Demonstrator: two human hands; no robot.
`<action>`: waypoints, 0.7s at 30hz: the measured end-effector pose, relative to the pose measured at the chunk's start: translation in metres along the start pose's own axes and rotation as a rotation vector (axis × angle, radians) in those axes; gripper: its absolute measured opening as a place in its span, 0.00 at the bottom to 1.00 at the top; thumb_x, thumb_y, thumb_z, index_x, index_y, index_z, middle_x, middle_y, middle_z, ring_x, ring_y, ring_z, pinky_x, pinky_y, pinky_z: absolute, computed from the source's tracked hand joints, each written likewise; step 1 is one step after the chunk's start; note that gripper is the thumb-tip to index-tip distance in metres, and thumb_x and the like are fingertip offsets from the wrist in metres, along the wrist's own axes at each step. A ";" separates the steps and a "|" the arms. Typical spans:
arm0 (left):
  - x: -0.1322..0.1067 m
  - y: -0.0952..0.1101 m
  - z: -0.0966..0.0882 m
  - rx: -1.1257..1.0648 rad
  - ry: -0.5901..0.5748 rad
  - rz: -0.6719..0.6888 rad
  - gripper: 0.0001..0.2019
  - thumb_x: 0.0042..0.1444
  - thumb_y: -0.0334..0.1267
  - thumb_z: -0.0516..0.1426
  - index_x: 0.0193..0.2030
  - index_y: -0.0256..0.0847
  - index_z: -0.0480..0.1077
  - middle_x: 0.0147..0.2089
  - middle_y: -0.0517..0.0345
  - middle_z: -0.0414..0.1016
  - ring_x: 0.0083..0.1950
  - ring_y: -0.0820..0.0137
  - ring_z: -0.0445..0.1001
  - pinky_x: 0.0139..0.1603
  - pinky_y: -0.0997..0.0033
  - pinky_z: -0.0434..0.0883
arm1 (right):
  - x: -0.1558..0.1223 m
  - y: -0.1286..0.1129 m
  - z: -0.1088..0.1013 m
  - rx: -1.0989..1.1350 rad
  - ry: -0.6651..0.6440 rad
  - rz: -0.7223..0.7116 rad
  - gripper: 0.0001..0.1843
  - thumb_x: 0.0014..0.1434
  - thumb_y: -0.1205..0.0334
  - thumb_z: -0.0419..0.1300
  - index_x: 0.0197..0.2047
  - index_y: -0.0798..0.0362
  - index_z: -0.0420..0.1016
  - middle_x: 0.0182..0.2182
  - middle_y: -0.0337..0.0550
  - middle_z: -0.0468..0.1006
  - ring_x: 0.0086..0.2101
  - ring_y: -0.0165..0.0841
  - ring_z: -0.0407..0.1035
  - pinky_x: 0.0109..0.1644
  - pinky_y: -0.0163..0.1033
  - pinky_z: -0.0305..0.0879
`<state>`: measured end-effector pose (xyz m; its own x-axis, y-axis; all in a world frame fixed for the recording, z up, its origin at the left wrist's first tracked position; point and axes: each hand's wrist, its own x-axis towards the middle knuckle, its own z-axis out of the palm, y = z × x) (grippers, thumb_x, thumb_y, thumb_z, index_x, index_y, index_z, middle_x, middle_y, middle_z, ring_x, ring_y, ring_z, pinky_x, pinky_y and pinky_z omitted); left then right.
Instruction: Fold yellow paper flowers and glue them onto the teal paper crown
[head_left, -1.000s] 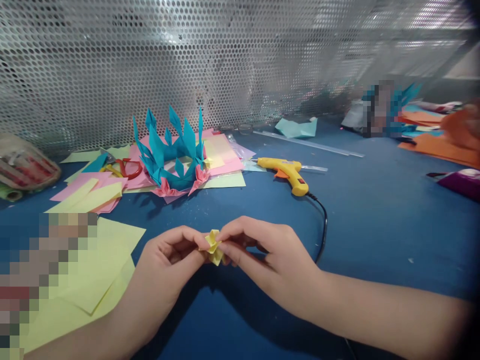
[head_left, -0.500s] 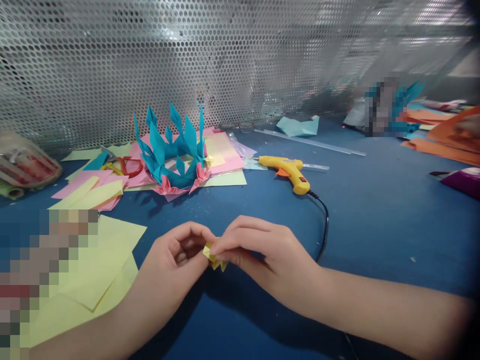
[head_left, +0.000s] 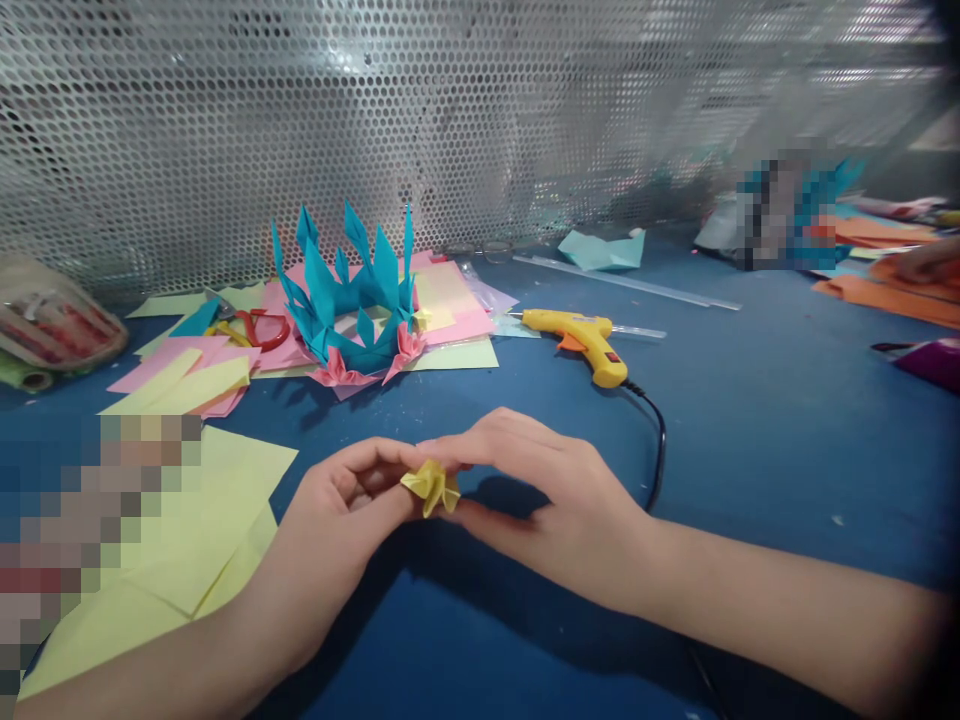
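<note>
A small yellow folded paper flower [head_left: 431,488] is held between my hands above the table. My left hand [head_left: 337,525] pinches it from the left with thumb and fingers. From the right, the fingertips of my right hand [head_left: 566,505] reach over its back while the thumb touches its lower right edge. Pleated petals spread towards me; the back of the piece is hidden by my fingers. Beyond my hands stands a blue folded-paper crown [head_left: 345,330] with tall points and pink paper flowers [head_left: 341,368] along its base.
A yellow glue gun [head_left: 577,335] lies behind my right hand, its black cord [head_left: 660,440] running forward. Yellow sheets [head_left: 232,500] lie at left, red-handled scissors [head_left: 264,328] behind them. A perforated metal panel [head_left: 450,110] closes the back. Another person's hand [head_left: 930,262] shows at far right.
The yellow paper flower has turned so its petals show more openly. My right hand's fingers have shifted from its front to over and behind it, thumb lower.
</note>
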<state>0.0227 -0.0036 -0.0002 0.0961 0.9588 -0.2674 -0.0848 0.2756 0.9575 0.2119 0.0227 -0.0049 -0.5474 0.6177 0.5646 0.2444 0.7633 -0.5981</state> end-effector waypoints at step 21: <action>-0.002 -0.003 -0.003 0.046 0.041 -0.021 0.04 0.48 0.37 0.67 0.32 0.47 0.84 0.30 0.60 0.84 0.35 0.72 0.76 0.39 0.80 0.72 | 0.000 0.000 0.002 0.067 0.031 -0.002 0.15 0.64 0.76 0.56 0.46 0.50 0.78 0.37 0.43 0.76 0.38 0.28 0.74 0.44 0.31 0.74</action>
<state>0.0198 -0.0063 -0.0029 0.0565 0.9551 -0.2908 -0.0373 0.2931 0.9554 0.2104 0.0222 -0.0066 -0.5226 0.6225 0.5826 0.1884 0.7507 -0.6332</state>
